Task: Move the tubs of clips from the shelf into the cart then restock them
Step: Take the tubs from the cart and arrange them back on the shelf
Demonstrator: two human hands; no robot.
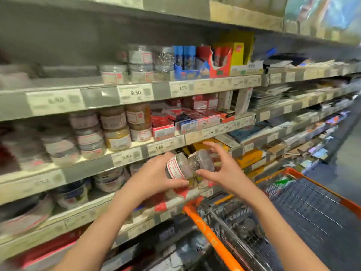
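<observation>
At the far left of the frame the shelf (93, 98) runs in tiers, its front edges lined with price labels, and the left stretch of the upper tier looks bare, which suggests stock has been taken from there or awaits refilling. Moving right along that tier, a small cluster of clear tubs (136, 63) sits stacked two high at upper centre, their contents a silvery mass too blurred to name. On the tier below, more stacked tubs (115, 130) stand close together, some with dark fill and some brownish or yellow, each with a white and red label facing outward so a shopper can read it.

At centre frame the left hand (154, 177) grips a clear tub (176, 169) turned on its side, thumb under and fingers behind. The right hand (224, 171) wraps a second tub (203, 161) with spread, curled fingers. The two tubs touch end to end, probably carried as a pair to save trips. Both hang in mid-air in front of the lower shelves, just above and left of the cart, so I judge them to be in transit between shelf and cart; the direction cannot be told.

At lower right the cart (211, 237), with an orange handle and wire basket, stands close against the shelving within easy reach. Dark round shapes lie in its near compartment, likely more tubs, though they are too blurred to be sure.
</observation>
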